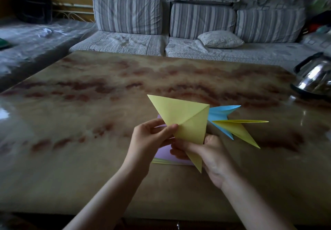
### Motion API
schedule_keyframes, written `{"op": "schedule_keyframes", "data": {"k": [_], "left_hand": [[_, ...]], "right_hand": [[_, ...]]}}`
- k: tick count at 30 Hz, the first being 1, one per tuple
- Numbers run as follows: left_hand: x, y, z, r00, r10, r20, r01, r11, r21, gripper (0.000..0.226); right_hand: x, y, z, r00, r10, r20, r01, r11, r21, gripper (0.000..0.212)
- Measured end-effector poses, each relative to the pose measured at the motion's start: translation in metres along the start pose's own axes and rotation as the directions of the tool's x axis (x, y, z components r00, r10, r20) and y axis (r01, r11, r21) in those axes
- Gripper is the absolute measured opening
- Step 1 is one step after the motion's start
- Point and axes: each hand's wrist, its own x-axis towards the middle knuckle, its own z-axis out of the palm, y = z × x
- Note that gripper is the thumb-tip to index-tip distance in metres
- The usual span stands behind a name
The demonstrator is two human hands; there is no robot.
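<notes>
Held above the paper stack (163,155) by the table's (80,122) near edge, the folded yellow sheet (186,118) is pinched by the left hand (148,138) and gripped low by the curled right hand (213,156); uneven pulling could skew its crease.

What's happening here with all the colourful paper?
A person is folding paper shapes. The left hand pinches the yellow sheet at its edge, and the right hand grips its lower point, holding it above the table. A blue folded piece and a yellow folded piece lie to the right. A paper stack, purple on top, lies under the hands.
</notes>
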Motion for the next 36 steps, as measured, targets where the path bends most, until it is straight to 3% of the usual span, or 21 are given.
{"op": "schedule_keyframes", "data": {"k": [5,11,18,20,22,24,26,28,30,32,36], "left_hand": [[0.001,0.000,-0.002,0.996,0.039,-0.079,-0.043,0.998,-0.052,0.014],[0.008,0.006,-0.012,0.982,0.124,-0.141,-0.130,0.991,-0.037,0.017],[0.010,0.005,-0.016,0.981,0.128,-0.146,-0.133,0.991,-0.025,0.015],[0.013,0.007,-0.019,0.984,0.112,-0.138,-0.116,0.993,-0.023,0.013],[0.015,0.008,-0.020,0.991,0.084,-0.101,-0.084,0.996,0.009,0.014],[0.014,0.009,-0.020,0.996,0.066,-0.057,-0.063,0.997,0.051,0.015],[0.012,0.009,-0.018,0.998,0.066,-0.017,-0.064,0.994,0.083,0.016],[0.011,0.011,-0.018,0.998,0.052,0.023,-0.054,0.994,0.091,0.017],[0.011,0.012,-0.018,0.998,0.032,0.054,-0.036,0.996,0.076,0.017],[0.010,0.014,-0.018,0.997,0.014,0.079,-0.019,0.998,0.067,0.016],[0.006,0.014,-0.015,0.989,-0.022,0.143,0.013,0.998,0.064,0.018]], "right_hand": [[0.000,0.003,-0.001,0.999,0.003,0.040,-0.004,1.000,0.011,0.016],[-0.003,0.003,-0.004,0.996,0.012,0.085,-0.010,1.000,-0.029,0.048],[-0.002,0.004,-0.014,0.982,0.017,0.190,0.031,0.969,-0.244,0.055],[0.000,-0.001,-0.017,0.984,-0.021,0.178,0.074,0.951,-0.299,0.057],[0.005,-0.009,-0.023,0.981,-0.153,0.115,0.180,0.945,-0.273,0.057],[0.007,-0.019,-0.031,0.929,-0.362,0.075,0.368,0.882,-0.294,0.040],[0.007,-0.027,-0.040,0.813,-0.575,0.094,0.557,0.721,-0.411,0.024],[0.008,-0.029,-0.047,0.712,-0.683,0.163,0.639,0.534,-0.553,0.036],[0.009,-0.027,-0.051,0.672,-0.695,0.254,0.654,0.398,-0.643,0.049],[0.011,-0.024,-0.050,0.687,-0.630,0.364,0.661,0.334,-0.672,0.051],[0.012,-0.020,-0.044,0.756,-0.519,0.398,0.630,0.415,-0.656,0.038]]}}
